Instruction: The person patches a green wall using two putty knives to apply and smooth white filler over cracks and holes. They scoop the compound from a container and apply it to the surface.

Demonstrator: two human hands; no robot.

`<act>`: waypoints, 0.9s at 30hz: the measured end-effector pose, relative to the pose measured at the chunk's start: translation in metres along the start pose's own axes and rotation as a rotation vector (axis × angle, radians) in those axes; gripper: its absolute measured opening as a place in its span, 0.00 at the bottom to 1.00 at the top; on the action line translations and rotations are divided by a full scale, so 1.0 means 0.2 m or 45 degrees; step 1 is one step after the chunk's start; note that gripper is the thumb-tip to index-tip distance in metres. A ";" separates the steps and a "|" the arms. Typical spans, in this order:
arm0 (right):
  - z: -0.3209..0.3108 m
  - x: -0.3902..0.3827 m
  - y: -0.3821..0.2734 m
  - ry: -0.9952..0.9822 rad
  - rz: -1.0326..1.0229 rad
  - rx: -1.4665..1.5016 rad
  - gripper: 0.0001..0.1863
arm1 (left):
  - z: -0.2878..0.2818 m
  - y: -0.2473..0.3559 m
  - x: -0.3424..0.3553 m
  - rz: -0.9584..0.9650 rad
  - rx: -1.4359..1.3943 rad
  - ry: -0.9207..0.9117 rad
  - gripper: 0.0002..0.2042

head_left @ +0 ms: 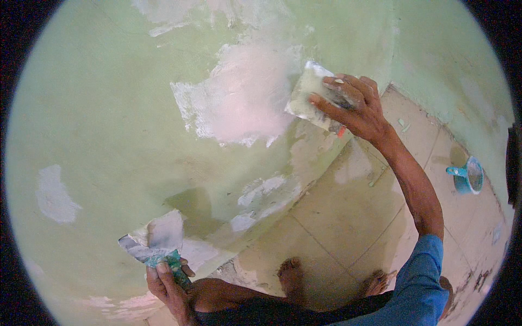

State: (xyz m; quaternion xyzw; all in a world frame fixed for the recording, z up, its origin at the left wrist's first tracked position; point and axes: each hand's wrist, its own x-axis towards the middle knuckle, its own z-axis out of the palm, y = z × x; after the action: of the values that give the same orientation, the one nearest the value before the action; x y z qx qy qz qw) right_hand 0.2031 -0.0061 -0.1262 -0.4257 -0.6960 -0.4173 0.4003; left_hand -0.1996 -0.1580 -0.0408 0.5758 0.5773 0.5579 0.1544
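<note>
My left hand (169,290) is closed round the green handle of a putty knife (163,233), low beside the wall. Pale putty lies heaped on its wide blade. At the upper right, my right hand (356,106) grips a flat, roughly rectangular putty spreader (312,95) smeared with whitish filler. Its blade is at the right border of a large pinkish-white putty patch (244,98) on the green wall (109,125); whether it touches the wall, I cannot tell. My fingers partly hide the spreader's back.
Smaller white patches (57,194) mark the wall. Beige floor tiles (321,233) meet it along a slanting edge. On the right stands a blue dipper (466,176) with a handle, near pale scraps (403,125). My bare feet (291,277) are on the tiles. A dark object (512,165) is at the far right.
</note>
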 end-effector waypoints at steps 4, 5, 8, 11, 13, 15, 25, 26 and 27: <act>0.13 0.07 0.03 0.057 -0.131 -0.039 0.28 | 0.01 0.03 -0.01 0.017 0.065 -0.011 0.16; 0.17 0.08 0.06 0.108 -0.165 -0.073 0.29 | 0.01 0.04 -0.01 0.012 0.075 -0.012 0.16; 0.19 0.12 0.13 0.041 -0.165 -0.053 0.33 | 0.02 0.06 -0.03 -0.005 0.100 -0.008 0.15; 0.23 0.06 0.19 0.023 -0.081 -0.098 0.36 | 0.01 0.06 -0.03 0.001 0.110 0.012 0.16; 0.20 0.00 0.23 -0.032 0.009 -0.025 0.36 | 0.01 0.04 -0.03 0.030 0.107 0.025 0.15; 0.16 -0.06 0.28 -0.129 0.093 -0.012 0.38 | 0.04 0.09 -0.03 0.024 0.102 -0.012 0.15; 0.01 -0.08 -0.19 0.159 0.832 0.375 0.35 | 0.08 0.16 -0.03 0.067 0.112 -0.106 0.16; 0.03 -0.01 -0.23 0.196 0.841 0.376 0.35 | 0.07 0.15 -0.03 0.064 0.127 -0.097 0.16; 0.06 0.07 -0.21 0.237 0.845 0.365 0.36 | 0.07 0.15 -0.03 0.068 0.130 -0.091 0.16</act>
State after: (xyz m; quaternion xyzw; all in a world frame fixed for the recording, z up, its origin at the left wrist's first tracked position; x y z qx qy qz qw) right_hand 0.1566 -0.0035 -0.1282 -0.5280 -0.5321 -0.2000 0.6310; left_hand -0.1708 -0.1650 -0.0241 0.6175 0.5836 0.5109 0.1305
